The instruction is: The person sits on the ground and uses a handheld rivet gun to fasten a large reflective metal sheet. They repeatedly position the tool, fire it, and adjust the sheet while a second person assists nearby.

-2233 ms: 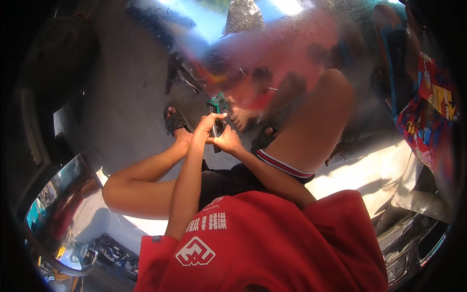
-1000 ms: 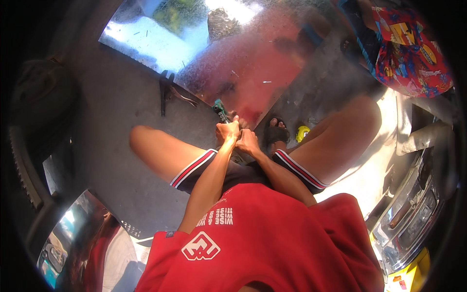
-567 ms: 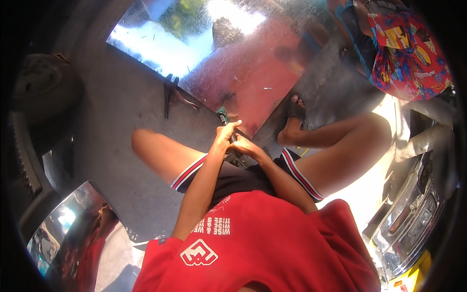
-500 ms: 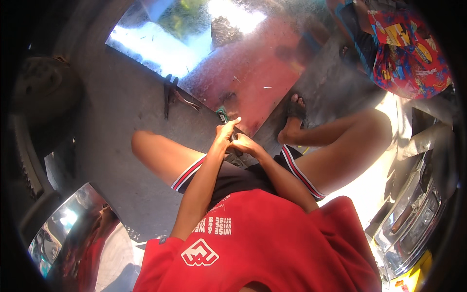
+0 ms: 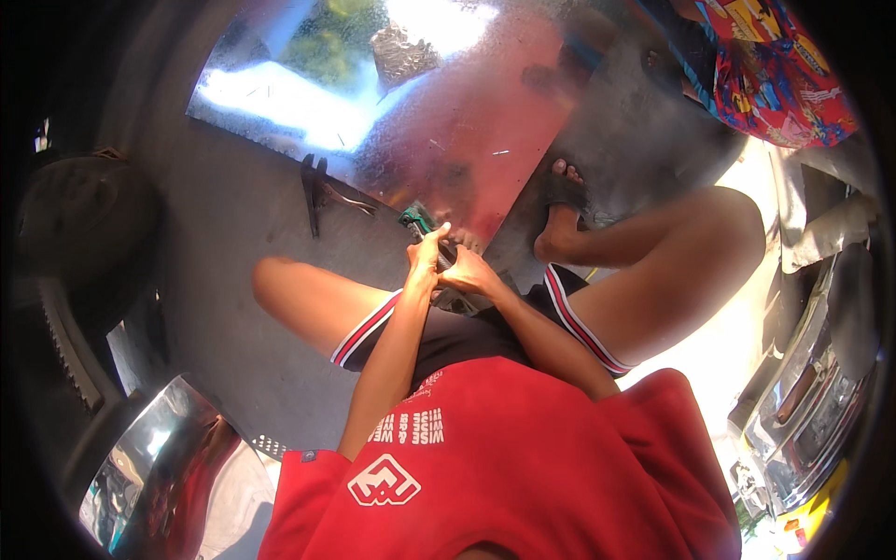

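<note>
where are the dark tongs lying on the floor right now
In the head view, the dark tongs lie on the grey floor, left of the hands, touching the shiny metal sheet.

The small green tool (image 5: 417, 221) shows only its tip; the rest is hidden under the left hand (image 5: 425, 264) and the right hand (image 5: 467, 275), so its kind cannot be told. The fingers (image 5: 439, 233) overlap each other, and the grip itself is not clear. The near edge of the shiny metal sheet (image 5: 392, 103) is partly covered by both hands. The dark tool (image 5: 317, 191) on the floor is too small to identify. The colourful cloth (image 5: 775, 65) is cut off by the rim of the picture.
</note>
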